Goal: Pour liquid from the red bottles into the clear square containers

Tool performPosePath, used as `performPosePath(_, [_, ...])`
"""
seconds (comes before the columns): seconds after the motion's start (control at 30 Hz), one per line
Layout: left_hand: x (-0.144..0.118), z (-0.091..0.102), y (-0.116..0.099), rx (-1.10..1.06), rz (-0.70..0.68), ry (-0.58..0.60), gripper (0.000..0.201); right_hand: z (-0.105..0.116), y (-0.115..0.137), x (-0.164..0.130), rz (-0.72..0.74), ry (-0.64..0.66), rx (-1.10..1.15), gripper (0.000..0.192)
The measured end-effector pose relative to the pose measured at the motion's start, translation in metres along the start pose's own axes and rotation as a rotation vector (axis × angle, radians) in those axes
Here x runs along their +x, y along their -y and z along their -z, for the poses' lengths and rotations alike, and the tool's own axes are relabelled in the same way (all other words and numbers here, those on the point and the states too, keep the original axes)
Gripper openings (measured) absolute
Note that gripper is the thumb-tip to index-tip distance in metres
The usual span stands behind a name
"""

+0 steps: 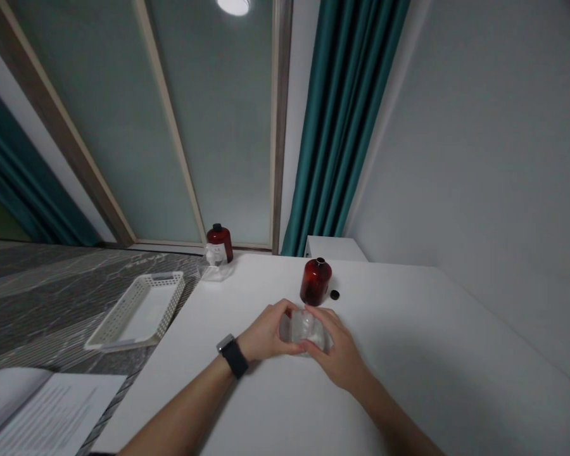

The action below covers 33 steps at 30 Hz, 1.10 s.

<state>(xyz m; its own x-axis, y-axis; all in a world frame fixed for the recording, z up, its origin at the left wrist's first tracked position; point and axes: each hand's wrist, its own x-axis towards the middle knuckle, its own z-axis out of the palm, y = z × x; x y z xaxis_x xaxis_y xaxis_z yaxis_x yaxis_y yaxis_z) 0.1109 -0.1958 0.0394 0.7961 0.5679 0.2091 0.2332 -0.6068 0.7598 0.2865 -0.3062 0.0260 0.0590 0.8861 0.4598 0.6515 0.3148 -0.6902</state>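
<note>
Both my hands meet over the white table (pixel 408 354) around a small clear plastic object (pixel 305 328), probably a crumpled wrap or bag. My left hand (pixel 268 334), with a black watch on the wrist, grips its left side. My right hand (pixel 339 351) grips its right side. Just beyond the hands stands a dark red bottle (pixel 315 281) with no cap on, and a small black cap (pixel 334 294) lies on the table to its right.
A second dark red bottle (pixel 220 243) with a black cap stands at the table's far left corner beside a clear item (pixel 215 266). A white perforated basket (pixel 140 310) sits on the dark marbled surface to the left. Printed papers (pixel 42 411) lie at lower left.
</note>
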Motion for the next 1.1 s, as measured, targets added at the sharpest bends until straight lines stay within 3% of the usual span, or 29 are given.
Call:
performPosePath(0.23, [0.001, 0.007, 0.005, -0.099, -0.042, 0.101, 0.067, 0.022, -0.021, -0.007, -0.094, 0.177, 0.154, 0.062])
performPosePath(0.4, [0.001, 0.007, 0.003, -0.072, -0.01, 0.087, 0.064, 0.019, -0.032, -0.008, -0.225, 0.218, 0.31, 0.077])
performPosePath(0.57, [0.001, 0.006, -0.003, -0.044, 0.006, 0.066, 0.062, 0.015, -0.035, -0.008, -0.274, 0.237, 0.438, 0.075])
performPosePath(0.8, [0.002, 0.008, -0.005, -0.057, 0.011, 0.083, 0.063, 0.012, -0.037, -0.009, -0.203, 0.213, 0.319, 0.083])
performPosePath(1.1, [0.001, 0.008, -0.006, -0.052, -0.001, 0.087, 0.06, 0.012, -0.027, -0.008, -0.228, 0.203, 0.27, 0.084])
